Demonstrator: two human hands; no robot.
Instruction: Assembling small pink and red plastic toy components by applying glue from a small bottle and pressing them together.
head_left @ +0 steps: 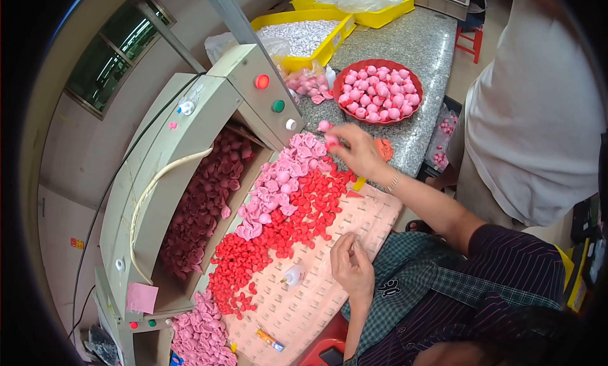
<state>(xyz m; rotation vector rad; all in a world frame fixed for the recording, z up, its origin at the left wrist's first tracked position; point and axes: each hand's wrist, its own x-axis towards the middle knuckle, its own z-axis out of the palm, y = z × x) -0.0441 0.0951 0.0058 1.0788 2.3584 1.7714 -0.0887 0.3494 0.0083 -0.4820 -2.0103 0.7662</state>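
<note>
My right hand (358,152), with a bracelet at the wrist, pinches a small pink ball with a red part (332,140) near the far end of the work mat. Just beyond the fingertips is another pink ball (324,125). My left hand (353,266) is curled closed above the near edge of the patterned mat (310,309); what its fingers hold, if anything, is hidden. Across the mat spreads a heap of small red pieces (244,261), bordered by soft pink pieces (269,189). A small white bottle with a thin tip (293,275) lies beside the red heap.
A red bowl (342,81) full of pink balls stands on the speckled counter (418,43). Behind it are yellow trays (345,33). A beige machine (152,157) with pink pieces in its opening borders the mat. Another person in a light shirt (532,106) stands at right.
</note>
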